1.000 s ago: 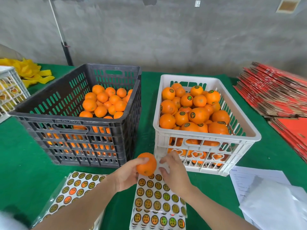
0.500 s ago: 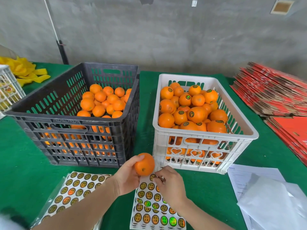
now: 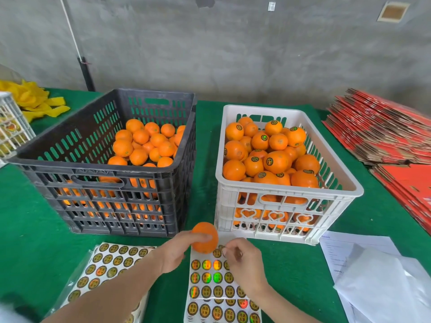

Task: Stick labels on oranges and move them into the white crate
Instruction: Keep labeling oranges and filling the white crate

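As the left hand (image 3: 176, 252) grips a bare orange (image 3: 204, 237), the right hand (image 3: 245, 261) pinches an illegible gold round label (image 3: 221, 249); stickered oranges (image 3: 276, 162) fill the white plastic crate (image 3: 286, 193).

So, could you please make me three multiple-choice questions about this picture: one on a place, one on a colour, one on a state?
1. Where does the white crate stand relative to the black crate?
A. On its left
B. On its right
C. On top of it

2. What colour is the table cover?
A. Blue
B. Green
C. Red

3. What is the left hand doing?
A. Resting flat on the table
B. Gripping a crate rim
C. Holding an orange

Answers:
1 B, the two stand side by side, the white one on the right.
2 B, green shows all around the crates.
3 C, its fingers curl round the orange above the label sheet.
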Available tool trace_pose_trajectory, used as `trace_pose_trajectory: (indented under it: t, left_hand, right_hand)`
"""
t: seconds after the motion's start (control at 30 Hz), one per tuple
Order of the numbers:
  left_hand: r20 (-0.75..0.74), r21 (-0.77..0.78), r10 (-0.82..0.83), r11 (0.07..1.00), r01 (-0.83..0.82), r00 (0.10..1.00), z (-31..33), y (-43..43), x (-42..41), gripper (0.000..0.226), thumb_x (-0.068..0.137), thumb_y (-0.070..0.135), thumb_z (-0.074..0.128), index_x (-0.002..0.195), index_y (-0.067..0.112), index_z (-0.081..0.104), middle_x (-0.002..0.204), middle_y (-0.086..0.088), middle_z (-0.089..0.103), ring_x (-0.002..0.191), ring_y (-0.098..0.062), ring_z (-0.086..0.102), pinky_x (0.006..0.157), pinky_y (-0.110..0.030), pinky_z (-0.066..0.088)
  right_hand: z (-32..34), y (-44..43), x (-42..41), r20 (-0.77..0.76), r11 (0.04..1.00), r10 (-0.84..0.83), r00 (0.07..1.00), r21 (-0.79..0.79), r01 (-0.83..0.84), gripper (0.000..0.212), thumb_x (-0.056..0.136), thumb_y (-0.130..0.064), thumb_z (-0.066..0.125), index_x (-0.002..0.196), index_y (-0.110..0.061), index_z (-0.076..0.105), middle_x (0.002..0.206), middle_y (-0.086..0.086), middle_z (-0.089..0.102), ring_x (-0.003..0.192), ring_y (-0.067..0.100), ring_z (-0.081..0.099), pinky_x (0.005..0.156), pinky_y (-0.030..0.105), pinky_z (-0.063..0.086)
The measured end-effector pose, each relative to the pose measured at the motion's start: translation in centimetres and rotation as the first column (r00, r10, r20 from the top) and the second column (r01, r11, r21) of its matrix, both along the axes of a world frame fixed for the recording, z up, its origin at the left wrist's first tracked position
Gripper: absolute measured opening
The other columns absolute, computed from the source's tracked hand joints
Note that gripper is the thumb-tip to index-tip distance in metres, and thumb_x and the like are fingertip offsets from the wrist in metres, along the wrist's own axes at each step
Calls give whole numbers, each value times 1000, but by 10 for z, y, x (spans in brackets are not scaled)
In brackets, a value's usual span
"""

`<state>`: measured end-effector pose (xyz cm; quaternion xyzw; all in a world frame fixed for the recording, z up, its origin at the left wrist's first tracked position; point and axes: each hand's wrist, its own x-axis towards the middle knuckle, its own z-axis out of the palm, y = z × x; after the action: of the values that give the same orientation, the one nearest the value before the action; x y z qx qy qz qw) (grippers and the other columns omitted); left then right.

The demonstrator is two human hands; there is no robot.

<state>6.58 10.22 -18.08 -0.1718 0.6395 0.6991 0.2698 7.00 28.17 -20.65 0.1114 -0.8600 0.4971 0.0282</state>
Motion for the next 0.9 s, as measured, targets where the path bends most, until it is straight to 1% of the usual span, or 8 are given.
trace_pose_trajectory:
  t: [0.07, 0.13, 0.2, 0.3, 0.47, 0.6, 0.73, 0.9]
  left_hand:
    - [-58, -125, -15, 992, 7, 998, -2, -5, 2, 86, 36, 48, 81, 115, 21, 56, 123, -4, 57, 115, -21, 48, 102, -35, 27]
    - [-122, -148, -6, 989, -13, 992, -1, -7, 2, 90, 36, 42, 82, 119, 23, 52, 128, -6, 49, 116, -23, 48, 100, -35, 32]
    - [-140, -17, 0, 1000, -2, 990, 2, -9, 1, 96, 40, 31, 86, 128, 16, 51, 122, -11, 57, 107, -27, 59, 94, -37, 45]
    - [-68, 305, 75, 951, -51, 995, 11, -7, 0, 97, 41, 10, 90, 130, 6, 50, 102, -18, 64, 81, -32, 66, 69, -33, 56]
    - [-18, 524, 99, 848, -75, 995, 26, 7, -1, 94, 41, 38, 95, 122, 8, 57, 88, -17, 66, 71, -29, 61, 59, -29, 54]
    - [-57, 515, 93, 856, -50, 994, 38, 16, -2, 91, 43, 38, 94, 121, 11, 57, 93, -17, 66, 70, -28, 61, 58, -28, 51]
    - [-101, 511, 117, 858, -50, 988, 47, 20, -4, 88, 45, 31, 92, 123, 11, 55, 98, -15, 68, 72, -24, 62, 59, -29, 53]
    - [-236, 423, 116, 906, -6, 965, 63, 22, -5, 74, 55, 25, 76, 125, 13, 55, 115, -21, 60, 99, -34, 53, 85, -45, 38]
  right_hand:
    - [11, 5, -6, 173, 995, -35, 984, -81, 50, 21, 85, -4, 62, 70, -19, 63, 74, 0, 63, 71, 9, 55, 65, 11, 42]
    - [24, 6, -11, 269, 989, -9, 963, -139, 48, 21, 87, -6, 60, 71, -19, 63, 83, -4, 65, 81, 8, 57, 68, 10, 41]
    - [38, 5, -14, 306, 980, 72, 949, -198, -11, 19, 88, -7, 59, 74, -19, 63, 94, -7, 65, 88, 1, 57, 69, 7, 40]
    - [56, 0, -18, 291, 962, 190, 938, -245, -119, 17, 90, -11, 58, 77, -21, 62, 109, -8, 60, 100, -1, 53, 77, 7, 37]
    - [78, -8, -21, 207, 949, 240, 949, -257, -184, 16, 89, -13, 61, 75, -20, 59, 114, -5, 56, 108, 1, 49, 80, 11, 41]
    - [88, -11, -22, 66, 974, 209, 976, -104, -202, 18, 88, -16, 62, 73, -23, 55, 111, -7, 52, 105, -7, 45, 80, 8, 41]
    - [94, -10, -19, -118, 987, 161, 980, 35, -157, 13, 84, -17, 64, 78, -18, 54, 107, -8, 51, 103, -3, 46, 83, 20, 46]
    - [101, -4, -12, -210, 993, 109, 972, -29, -117, 16, 77, -23, 70, 83, -25, 55, 105, -22, 49, 101, -4, 48, 82, 26, 49]
